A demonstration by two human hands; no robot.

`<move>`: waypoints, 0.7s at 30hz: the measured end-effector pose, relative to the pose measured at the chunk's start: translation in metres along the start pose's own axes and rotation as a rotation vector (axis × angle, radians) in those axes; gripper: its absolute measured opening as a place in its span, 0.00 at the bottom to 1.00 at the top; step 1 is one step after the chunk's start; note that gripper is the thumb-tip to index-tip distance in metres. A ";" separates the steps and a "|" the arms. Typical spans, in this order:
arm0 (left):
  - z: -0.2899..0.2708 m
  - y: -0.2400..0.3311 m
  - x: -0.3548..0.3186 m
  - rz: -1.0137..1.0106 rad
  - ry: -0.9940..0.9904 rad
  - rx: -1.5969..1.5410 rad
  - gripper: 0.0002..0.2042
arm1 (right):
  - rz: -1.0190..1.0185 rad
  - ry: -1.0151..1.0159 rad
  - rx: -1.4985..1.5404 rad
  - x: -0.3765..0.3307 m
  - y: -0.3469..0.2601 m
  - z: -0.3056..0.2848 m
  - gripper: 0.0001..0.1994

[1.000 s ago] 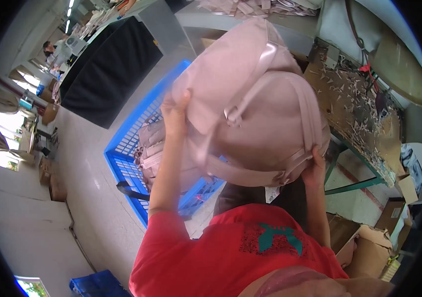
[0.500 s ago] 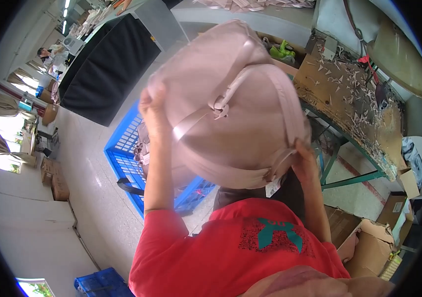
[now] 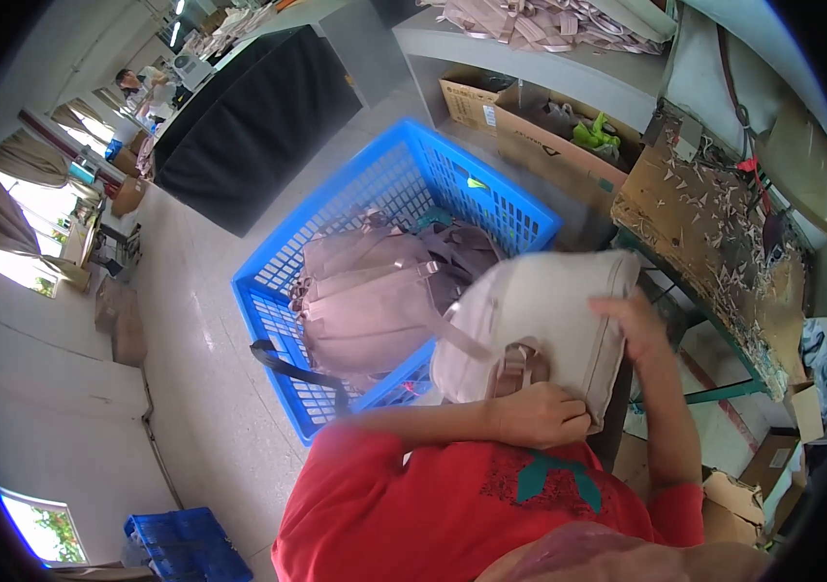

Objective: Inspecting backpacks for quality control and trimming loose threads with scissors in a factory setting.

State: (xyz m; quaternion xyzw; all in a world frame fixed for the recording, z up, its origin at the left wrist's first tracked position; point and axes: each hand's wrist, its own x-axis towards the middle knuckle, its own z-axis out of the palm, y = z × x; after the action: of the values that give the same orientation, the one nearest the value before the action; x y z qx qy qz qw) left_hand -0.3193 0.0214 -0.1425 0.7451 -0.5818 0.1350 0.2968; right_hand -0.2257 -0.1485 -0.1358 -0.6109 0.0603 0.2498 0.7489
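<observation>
A pale pink backpack is held low in front of my body, its lighter face turned up and a strap trailing to the left. My left hand is closed on its near edge, beside a strap loop. At its right side my right hand, slightly blurred, grips the edge with fingers over the light face. Just left of the backpack stands a blue plastic crate, with several similar pink bags lying in it. A black strap hangs over the crate's left rim.
At right is a worn workbench strewn with scraps. Cardboard boxes stand beneath a shelf piled with pink strips. A black-draped table is at far left, with a person beyond. A blue folded crate lies lower left.
The backpack has come down and to the right, turning from its strap side to a lighter face. My left hand has shifted from its upper left to its near edge. The crate is now largely uncovered.
</observation>
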 end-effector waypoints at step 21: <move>-0.115 -0.159 0.059 -0.935 0.287 -0.588 0.13 | -0.528 0.596 0.387 -0.117 0.064 -0.077 0.16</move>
State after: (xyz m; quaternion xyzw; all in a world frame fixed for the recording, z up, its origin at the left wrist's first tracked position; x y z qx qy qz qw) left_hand -0.1357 0.0672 -0.0655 0.7836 -0.1571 -0.0783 0.5959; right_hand -0.3394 -0.2481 -0.1648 -0.4994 0.1609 -0.1530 0.8375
